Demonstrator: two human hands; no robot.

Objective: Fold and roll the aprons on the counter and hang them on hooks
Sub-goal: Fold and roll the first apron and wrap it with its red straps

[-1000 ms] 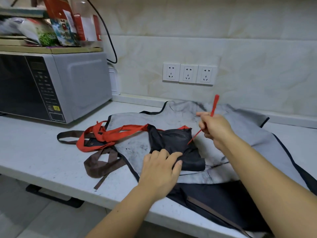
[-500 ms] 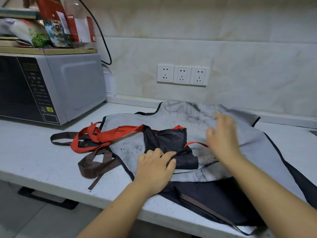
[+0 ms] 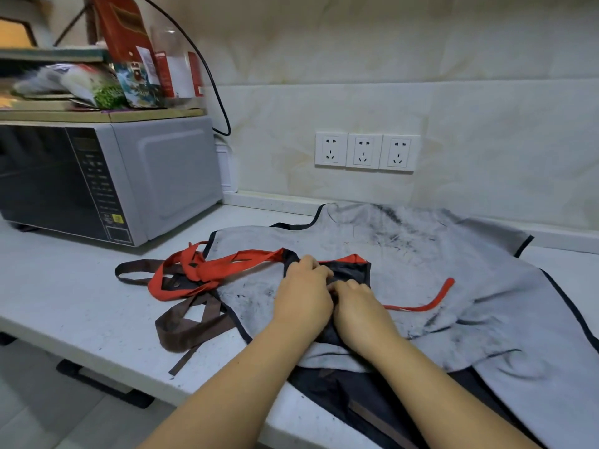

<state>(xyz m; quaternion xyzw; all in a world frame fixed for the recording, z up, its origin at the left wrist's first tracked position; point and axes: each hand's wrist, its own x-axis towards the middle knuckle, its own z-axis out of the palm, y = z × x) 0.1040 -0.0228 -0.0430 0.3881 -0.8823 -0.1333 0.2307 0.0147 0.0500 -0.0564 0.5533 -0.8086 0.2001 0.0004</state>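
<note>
Dark apron point(image 3: 351, 273) under both hands.

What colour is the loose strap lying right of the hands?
Red loose strap, clearest in the head view.

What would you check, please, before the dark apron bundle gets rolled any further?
1. Both hands on the dark apron: ok, left hand and right hand press it.
2. Grip closed on the fabric: cannot tell.
3. Red strap tucked in: not ok, it trails loose to the right.
4. Red ties clear of the brown straps: not ok, tangled.
5. Grey apron underneath lying flat: not ok, wrinkled.
</note>
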